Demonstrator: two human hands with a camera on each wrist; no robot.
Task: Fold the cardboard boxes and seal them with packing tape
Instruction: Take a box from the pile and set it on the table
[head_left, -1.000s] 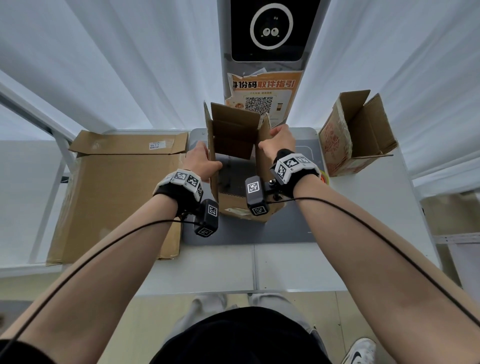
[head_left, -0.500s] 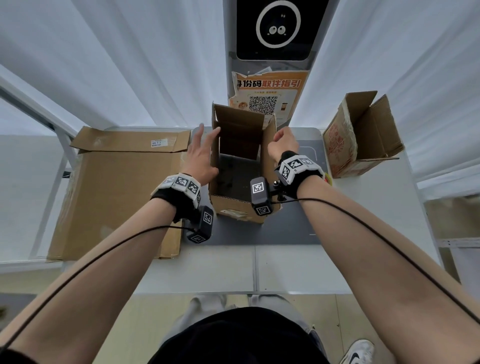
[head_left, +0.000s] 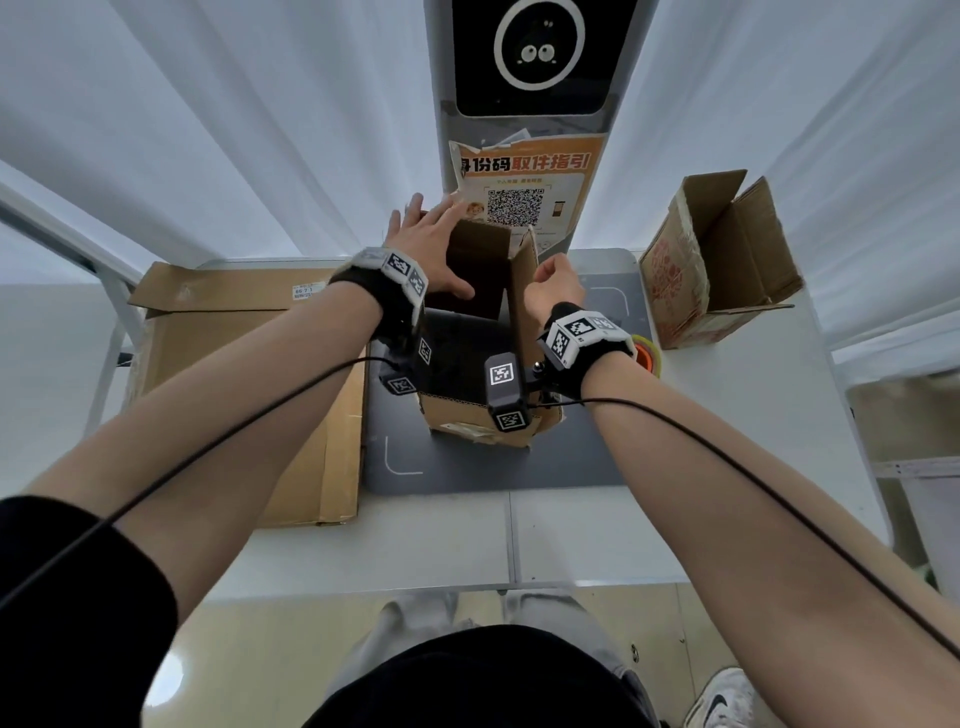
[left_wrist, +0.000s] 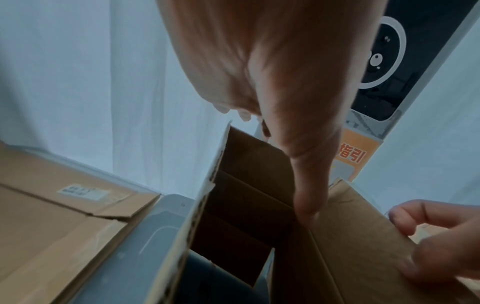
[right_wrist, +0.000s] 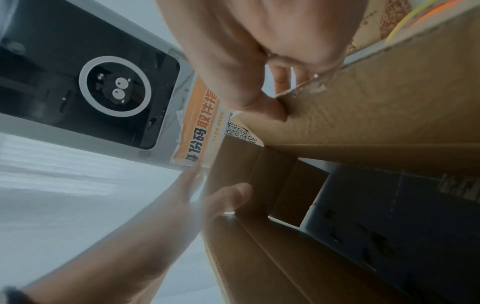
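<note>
Left hand (head_left: 434, 249): fingers spread straight, reaching over the far flap.
Right hand (head_left: 553, 283): thumb and fingers pinching the right flap's top edge.
Cardboard box (head_left: 483, 415): upright between both hands, flaps raised.

White table (head_left: 727, 493) with packing materials

Grey mat (head_left: 493, 467) at centre bears an open box (head_left: 483, 421); flattened cardboard (head_left: 218, 374) at nine o'clock, another box (head_left: 717, 270) at two o'clock.

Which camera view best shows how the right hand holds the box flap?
The right wrist view: the right hand pinches the flap's edge, thumb inside. The head view shows only the hand's back beside the box. The left wrist view shows its blurred fingers on the flap.
</note>
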